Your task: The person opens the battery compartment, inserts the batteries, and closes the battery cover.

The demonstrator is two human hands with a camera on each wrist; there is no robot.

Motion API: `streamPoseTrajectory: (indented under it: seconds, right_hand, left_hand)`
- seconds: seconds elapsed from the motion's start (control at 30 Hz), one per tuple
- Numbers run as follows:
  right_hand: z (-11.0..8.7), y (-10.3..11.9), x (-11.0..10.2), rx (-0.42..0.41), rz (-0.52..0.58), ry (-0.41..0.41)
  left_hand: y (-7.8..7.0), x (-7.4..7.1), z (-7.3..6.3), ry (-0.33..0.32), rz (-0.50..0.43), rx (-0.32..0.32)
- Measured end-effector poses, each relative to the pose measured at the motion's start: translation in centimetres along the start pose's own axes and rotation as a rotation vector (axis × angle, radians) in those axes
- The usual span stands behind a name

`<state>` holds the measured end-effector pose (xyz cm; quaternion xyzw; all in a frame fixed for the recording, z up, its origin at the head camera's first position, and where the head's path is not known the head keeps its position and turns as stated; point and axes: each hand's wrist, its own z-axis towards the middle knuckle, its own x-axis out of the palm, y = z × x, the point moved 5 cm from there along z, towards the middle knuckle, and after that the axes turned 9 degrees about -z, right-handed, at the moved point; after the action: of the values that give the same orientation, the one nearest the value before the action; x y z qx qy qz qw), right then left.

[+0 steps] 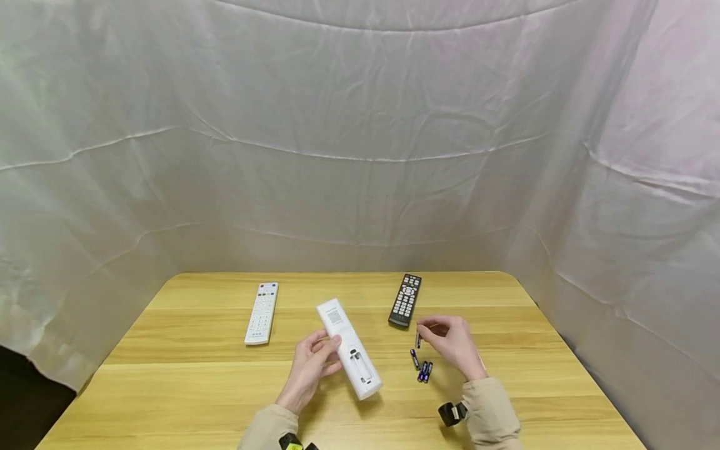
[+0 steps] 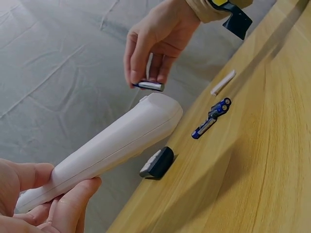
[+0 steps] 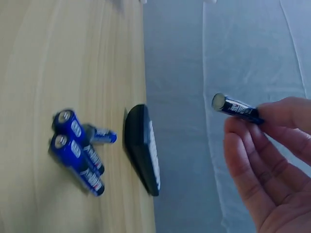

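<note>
My left hand [image 1: 308, 369] grips a white remote control [image 1: 344, 340] above the table, its back facing up and its battery compartment uncovered. No battery shows in that compartment. Between thumb and fingertips, my right hand [image 1: 452, 342] pinches a blue battery [image 3: 235, 108], flat end outward in the right wrist view. A thin white strip [image 2: 149, 65] appears among that hand's fingers in the left wrist view; its kind cannot be told. Below the right hand, several loose blue batteries [image 1: 423, 372] lie on the table, two side by side.
A black remote control [image 1: 405, 300] lies face up beyond the batteries. Another white remote control [image 1: 262, 312] lies face up at the left. In the left wrist view a slim white piece [image 2: 223, 82] rests on the wooden table [image 1: 185, 381]. Grey cloth [image 1: 360, 187] hangs around the table.
</note>
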<state>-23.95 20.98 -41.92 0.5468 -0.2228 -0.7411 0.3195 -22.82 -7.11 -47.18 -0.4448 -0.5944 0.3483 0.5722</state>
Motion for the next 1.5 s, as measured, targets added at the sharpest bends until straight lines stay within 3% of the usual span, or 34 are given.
streamPoseTrajectory:
  seconds: [0.2, 0.73, 1.07, 1.5]
  right_hand:
    - [-0.4, 1.8, 0.4, -0.106, 0.071, -0.052]
    - [-2.4, 7.3, 3.5, -0.428, 0.13, -0.145]
    - [-3.3, 9.0, 5.8, -0.477, 0.13, -0.095]
    - [-4.1, 9.7, 7.2, -0.497, -0.007, -0.09]
  left_hand:
    - [0.0, -0.1, 0.2, -0.003, -0.009, -0.004]
    - [-0.2, 0.1, -0.1, 0.011, -0.004, 0.007]
    - [-0.1, 0.1, -0.2, 0.001, -0.006, 0.001]
    - [0.0, 0.1, -0.1, 0.007, -0.01, 0.007]
